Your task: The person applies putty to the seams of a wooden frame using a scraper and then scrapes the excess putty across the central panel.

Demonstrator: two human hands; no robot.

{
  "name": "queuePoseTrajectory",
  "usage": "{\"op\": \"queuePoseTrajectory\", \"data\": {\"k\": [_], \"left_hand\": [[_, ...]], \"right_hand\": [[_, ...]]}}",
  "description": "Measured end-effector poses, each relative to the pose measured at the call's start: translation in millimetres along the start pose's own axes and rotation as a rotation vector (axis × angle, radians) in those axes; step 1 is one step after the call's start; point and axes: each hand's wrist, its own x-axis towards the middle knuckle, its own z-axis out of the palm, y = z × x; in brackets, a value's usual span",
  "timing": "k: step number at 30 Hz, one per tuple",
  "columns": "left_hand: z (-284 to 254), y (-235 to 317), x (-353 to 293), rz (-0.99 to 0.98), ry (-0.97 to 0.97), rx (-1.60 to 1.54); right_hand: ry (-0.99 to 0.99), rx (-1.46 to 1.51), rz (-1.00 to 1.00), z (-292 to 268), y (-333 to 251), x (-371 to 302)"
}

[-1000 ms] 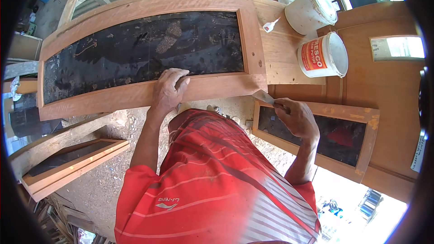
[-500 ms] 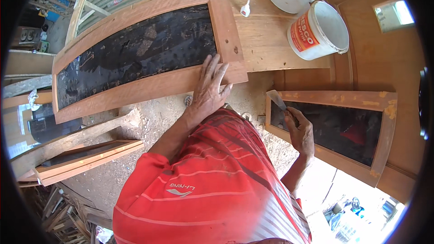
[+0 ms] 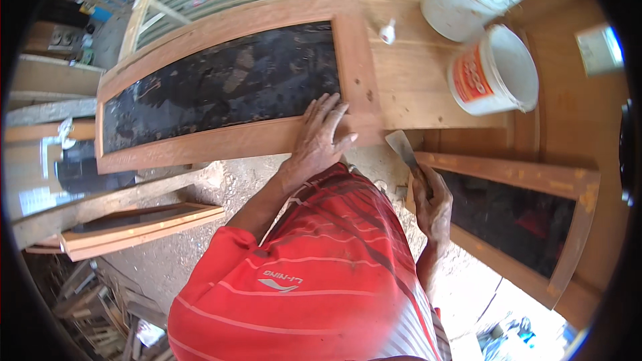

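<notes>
Wooden frame (image 3: pixel 200 150) with dark panel (image 3: pixel 227 73) lies on worktop (image 3: pixel 414 87), toward 10–11 o'clock of view. Left hand (image 3: pixel 317 134), near centre, rests flat on frame's lower rail; fingers loosely spread, nothing gripped, fingertips reach to dark panel. Right hand (image 3: pixel 431 204), at 4 o'clock, is curled around scraper (image 3: pixel 402 147); its blade points to 11 o'clock, near frame corner. Small white bottle (image 3: pixel 388 32) stays at 1 o'clock; open white bucket (image 3: pixel 495 70), at 2 o'clock.
</notes>
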Motion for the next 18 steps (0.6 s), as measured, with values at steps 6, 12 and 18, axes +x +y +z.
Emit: {"op": "queuePoseTrajectory", "data": {"k": [6,12,18], "left_hand": [[-34.2,-52.1,-2.8,-0.126,0.078,0.117],[-79.5,-102.2,-13.6,-0.263,0.346,0.238],[-92.2,-142.5,-27.4,-0.413,0.161,0.319]], "right_hand": [[-0.032,0.05,-0.103,36.1,-10.7,23.4],[-0.207,-0.022,-0.236,76.9,-48.4,60.9],[-0.158,-0.053,-0.507,115.9,-80.3,87.6]]}}
